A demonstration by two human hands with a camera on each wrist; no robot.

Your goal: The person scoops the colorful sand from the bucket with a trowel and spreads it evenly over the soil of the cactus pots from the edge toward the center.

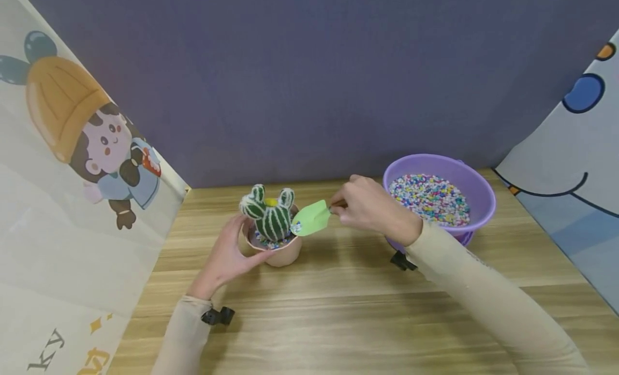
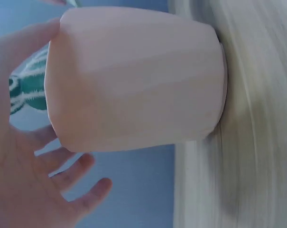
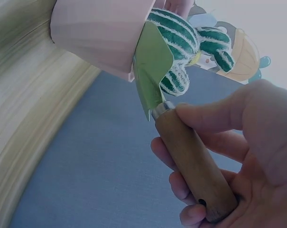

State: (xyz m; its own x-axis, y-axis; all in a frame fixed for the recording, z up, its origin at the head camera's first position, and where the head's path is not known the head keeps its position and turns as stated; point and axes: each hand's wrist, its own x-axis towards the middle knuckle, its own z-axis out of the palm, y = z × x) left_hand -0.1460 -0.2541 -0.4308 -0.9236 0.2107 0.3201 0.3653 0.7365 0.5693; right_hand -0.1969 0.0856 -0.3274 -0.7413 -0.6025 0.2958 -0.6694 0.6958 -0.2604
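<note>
A pink flowerpot (image 1: 285, 255) stands on the table with a knitted-looking green and white cactus (image 1: 273, 225) and small colourful beads inside. My left hand (image 1: 227, 260) holds the pot near its rim, thumb on one side and fingers around the other. My right hand (image 1: 366, 206) grips the wooden handle (image 3: 193, 161) of a small trowel with a green blade (image 1: 313, 218). The blade's tip is over the pot's right rim, beside the cactus, and carries a few beads (image 1: 296, 228).
To the right, behind my right forearm, a purple basin (image 1: 488, 203) contains many multicoloured beads (image 1: 430, 200). The wooden table (image 1: 329, 316) meets a dark blue-grey panel (image 1: 309, 85) at the back. Printed panels rise at the left and right sides.
</note>
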